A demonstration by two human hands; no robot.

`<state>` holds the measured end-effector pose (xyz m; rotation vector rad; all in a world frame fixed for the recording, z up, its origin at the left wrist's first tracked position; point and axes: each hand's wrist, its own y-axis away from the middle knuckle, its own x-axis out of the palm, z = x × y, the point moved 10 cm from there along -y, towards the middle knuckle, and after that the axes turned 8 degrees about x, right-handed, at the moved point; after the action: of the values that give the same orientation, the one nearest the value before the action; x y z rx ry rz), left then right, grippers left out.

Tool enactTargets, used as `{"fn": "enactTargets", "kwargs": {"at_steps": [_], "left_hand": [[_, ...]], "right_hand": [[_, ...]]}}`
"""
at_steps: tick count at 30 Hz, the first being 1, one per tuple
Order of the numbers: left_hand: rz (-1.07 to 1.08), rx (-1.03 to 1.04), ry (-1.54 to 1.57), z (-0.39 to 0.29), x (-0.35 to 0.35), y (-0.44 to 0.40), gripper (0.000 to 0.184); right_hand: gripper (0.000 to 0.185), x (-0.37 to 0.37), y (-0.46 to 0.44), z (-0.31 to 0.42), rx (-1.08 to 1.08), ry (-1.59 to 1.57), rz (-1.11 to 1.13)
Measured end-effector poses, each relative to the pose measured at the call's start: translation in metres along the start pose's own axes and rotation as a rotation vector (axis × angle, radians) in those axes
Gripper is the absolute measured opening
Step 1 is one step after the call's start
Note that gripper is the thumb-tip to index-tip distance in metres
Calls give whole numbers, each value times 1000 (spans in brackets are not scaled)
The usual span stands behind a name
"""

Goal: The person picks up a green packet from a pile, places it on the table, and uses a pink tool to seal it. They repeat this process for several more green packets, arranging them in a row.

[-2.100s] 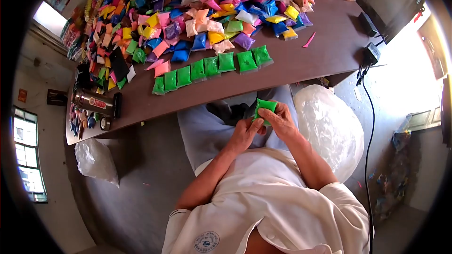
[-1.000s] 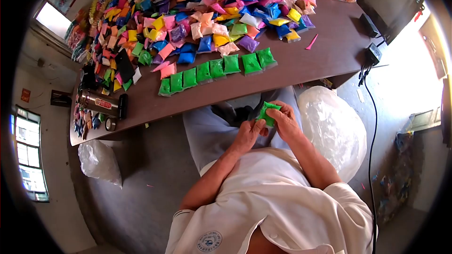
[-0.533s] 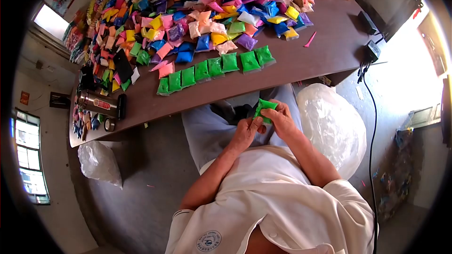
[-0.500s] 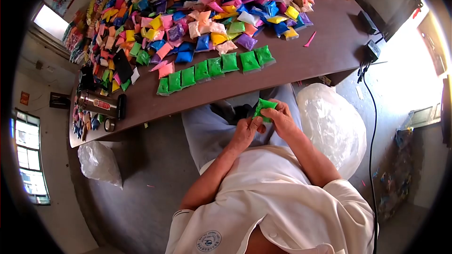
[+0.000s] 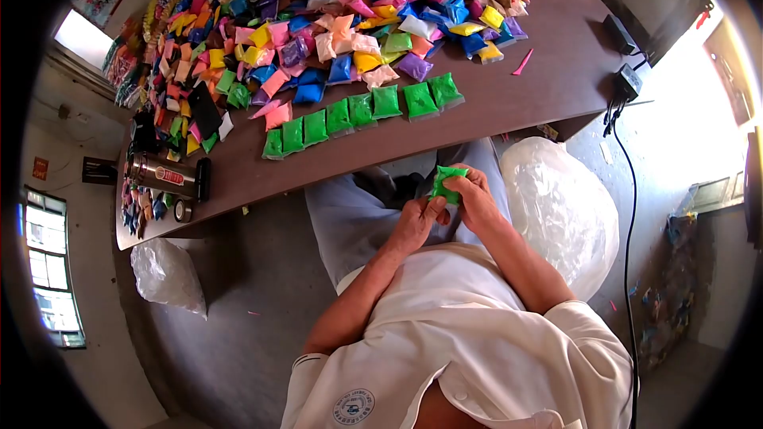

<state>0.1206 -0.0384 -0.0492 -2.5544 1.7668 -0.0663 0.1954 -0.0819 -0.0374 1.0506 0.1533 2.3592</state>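
Note:
Above my lap, both hands pinch one small green packet (image 5: 447, 183), a sealed clear-edged pouch with something green inside. My left hand (image 5: 419, 221) grips its lower edge between thumb and fingers. Thumb laid across its face, my right hand (image 5: 474, 192) holds the packet's right side. On the table beyond, a row of similar green packets (image 5: 338, 117) lies along the near edge, with a small gap before the two on the right. Behind them rises a large heap of colourful packets (image 5: 342, 24) in pink, blue, yellow, orange, purple and green.
The brown table (image 5: 524, 99) carries a steel flask (image 5: 165, 175), a black phone-like slab (image 5: 206, 110), a pink plastic stick (image 5: 523, 62) and black power adapters (image 5: 628, 82). A big clear plastic bag (image 5: 560, 214) stands right of my legs; another bag (image 5: 167, 274) sits left. A black cable hangs at right.
My hands stay on the same green packet, which has turned and shifted very slightly to the right. The packets on the table lie as before.

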Motion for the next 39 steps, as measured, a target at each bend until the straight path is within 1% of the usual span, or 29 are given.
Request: {"fn": "enactTargets", "kwargs": {"at_steps": [2,6,16,18,20,22,24,25,30,32,34,36,39], "left_hand": [[-23,-24,40,0,-2,1,47],[-17,-41,19,5,-2,1,47],[11,-39,-26,2,0,1,50],[-4,-46,-32,3,-2,1,51],[-24,-43,25,4,-2,1,51],[-39,-44,14,4,-4,2,50],[-52,-47,6,5,-4,2,50],[-36,-44,1,3,-3,2,49],[-31,-28,27,-3,-1,0,48],[-81,-47,24,-3,-5,1,49],[-68,-41,36,1,-4,0,49],[-57,-33,48,6,-4,0,49],[-29,-40,-1,7,-2,1,48]], "right_hand": [[13,0,1,0,10,-16,-18],[12,-1,1,1,0,1,-48],[12,-2,0,2,-12,7,-20],[14,-1,2,1,38,17,-71],[15,-1,3,1,68,27,-50],[15,-1,4,-1,97,36,-30],[17,5,6,0,50,109,69],[17,3,6,-1,49,108,67],[18,2,3,1,31,102,39],[18,6,4,2,24,81,39],[18,6,4,2,19,62,38],[17,-4,0,3,-25,54,-49],[15,-14,-5,0,-36,24,-75]]}}
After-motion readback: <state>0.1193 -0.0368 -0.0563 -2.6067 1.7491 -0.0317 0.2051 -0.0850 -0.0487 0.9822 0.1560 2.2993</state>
